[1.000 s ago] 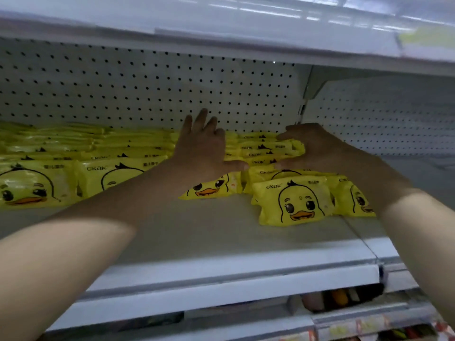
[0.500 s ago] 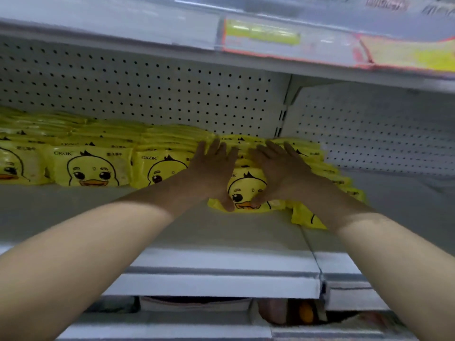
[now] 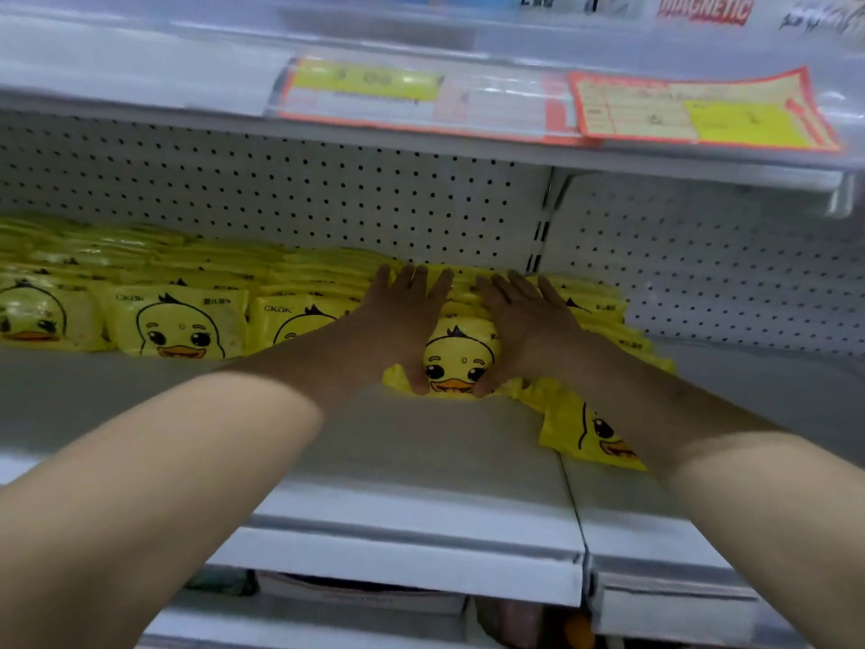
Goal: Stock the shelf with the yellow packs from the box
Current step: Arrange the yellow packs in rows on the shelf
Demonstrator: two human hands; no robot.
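Note:
Yellow packs with a duck face lie in rows along the white shelf (image 3: 421, 461); the row of yellow packs (image 3: 180, 325) runs to the left. My left hand (image 3: 402, 316) and my right hand (image 3: 524, 320) lie flat side by side on a stack of packs, fingers straight and pointing to the back wall. Between them shows the front duck pack (image 3: 461, 363), with both thumbs touching its front corners. Another loose yellow pack (image 3: 590, 433) lies crooked to the right, partly under my right forearm. The box is out of view.
A perforated white back panel (image 3: 281, 194) closes the shelf behind. The upper shelf edge carries yellow and orange price labels (image 3: 365, 82). A seam (image 3: 573, 498) divides this shelf from the bare section on the right. Goods show dimly on the shelf below.
My hands came together from apart onto one stack near the shelf's right end and now press it with the fingers spread. The view has tilted up slightly.

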